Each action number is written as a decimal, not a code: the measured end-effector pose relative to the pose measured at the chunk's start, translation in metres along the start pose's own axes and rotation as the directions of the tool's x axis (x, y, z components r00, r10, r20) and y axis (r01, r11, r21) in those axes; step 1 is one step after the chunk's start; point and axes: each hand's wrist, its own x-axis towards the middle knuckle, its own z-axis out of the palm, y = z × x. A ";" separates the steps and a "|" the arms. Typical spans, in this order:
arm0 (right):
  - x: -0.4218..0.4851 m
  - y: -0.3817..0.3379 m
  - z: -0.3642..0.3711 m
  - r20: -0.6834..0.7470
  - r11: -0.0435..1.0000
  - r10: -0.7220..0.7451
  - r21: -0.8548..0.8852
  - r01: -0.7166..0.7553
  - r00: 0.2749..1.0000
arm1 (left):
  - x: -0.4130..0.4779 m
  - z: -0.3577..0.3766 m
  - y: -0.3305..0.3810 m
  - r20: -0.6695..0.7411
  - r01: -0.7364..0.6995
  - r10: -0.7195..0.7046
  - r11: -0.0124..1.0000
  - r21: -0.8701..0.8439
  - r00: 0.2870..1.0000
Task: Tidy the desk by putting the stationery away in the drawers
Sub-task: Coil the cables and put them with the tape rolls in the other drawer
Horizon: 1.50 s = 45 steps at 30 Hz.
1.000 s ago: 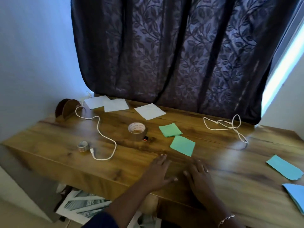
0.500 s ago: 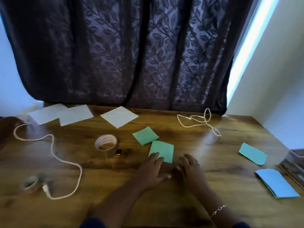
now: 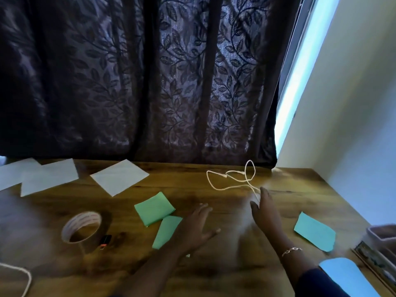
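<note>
On our bench [image 3: 225, 275], the tape roll [image 3: 82, 229] sits leftmost. Two green notes [image 3: 154, 207] lie just beside our left grip [image 3: 197, 229], which is spread wide and empty. Our right grip [image 3: 264, 211], fingers straight and empty, reaches the white cable [image 3: 233, 179].

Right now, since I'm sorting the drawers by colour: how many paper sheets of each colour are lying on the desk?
white sheets: 3
green sheets: 2
turquoise sheet: 1
blue sheet: 1
Total: 7
</note>
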 end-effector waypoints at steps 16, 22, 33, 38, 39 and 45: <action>0.004 -0.007 0.016 0.209 0.860 -0.092 0.510 -0.029 0.974 | 0.064 0.001 0.032 0.284 0.341 -0.453 0.047 -0.939 0.845; -0.041 0.002 0.025 0.280 0.853 -0.267 0.514 0.091 0.922 | 0.078 -0.024 0.021 0.307 0.111 -0.539 -0.365 -0.924 0.784; 0.004 -0.026 -0.041 0.320 0.708 -0.357 0.705 0.032 0.878 | 0.063 -0.067 0.051 0.094 0.028 -0.379 -0.175 -0.984 0.921; 0.043 -0.064 -0.067 0.273 0.621 -0.310 0.783 -0.023 0.911 | 0.046 -0.085 0.073 0.027 0.011 -0.184 -0.090 -0.996 0.983; 0.044 -0.069 -0.069 0.316 0.623 -0.306 0.779 -0.062 0.898 | 0.043 -0.089 0.076 0.015 0.003 -0.149 -0.078 -0.997 0.989; 0.013 -0.104 -0.105 0.477 0.237 -0.372 0.878 -0.416 0.796 | 0.023 -0.114 0.079 -0.053 -0.055 -0.037 -0.049 -0.997 0.998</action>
